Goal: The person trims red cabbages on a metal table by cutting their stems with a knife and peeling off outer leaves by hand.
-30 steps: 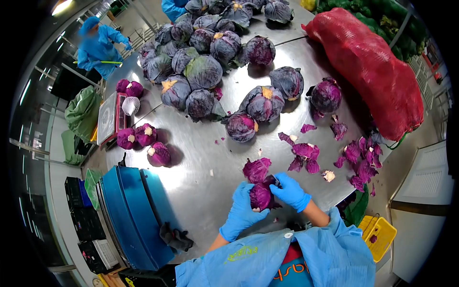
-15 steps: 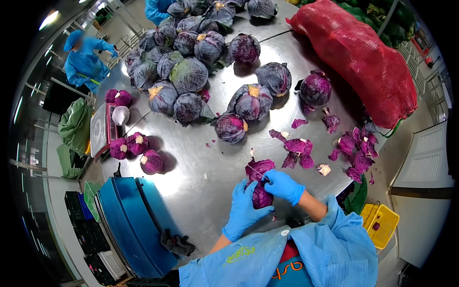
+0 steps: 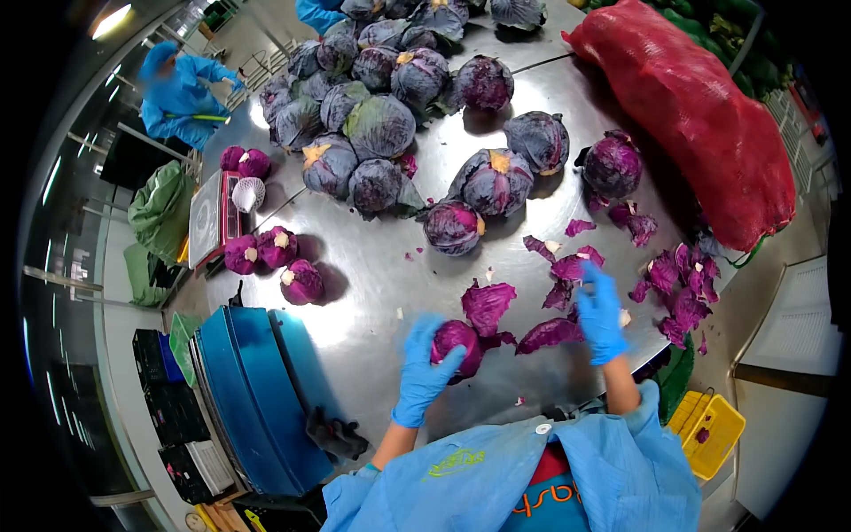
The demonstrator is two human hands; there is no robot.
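Left hand fingers clamped on peeled red cabbage, right hand fingers together, flat over loose purple leaves, steel table

This is a produce packing or processing room, not a home kitchen. The hands work at a wide steel table with a heap of red cabbages piled at its far end. A full red net sack lies beyond the right hand, a weighing scale sits off past the left hand, and blue crates stand beside it. Another worker in blue coat and hair cover stands far left.
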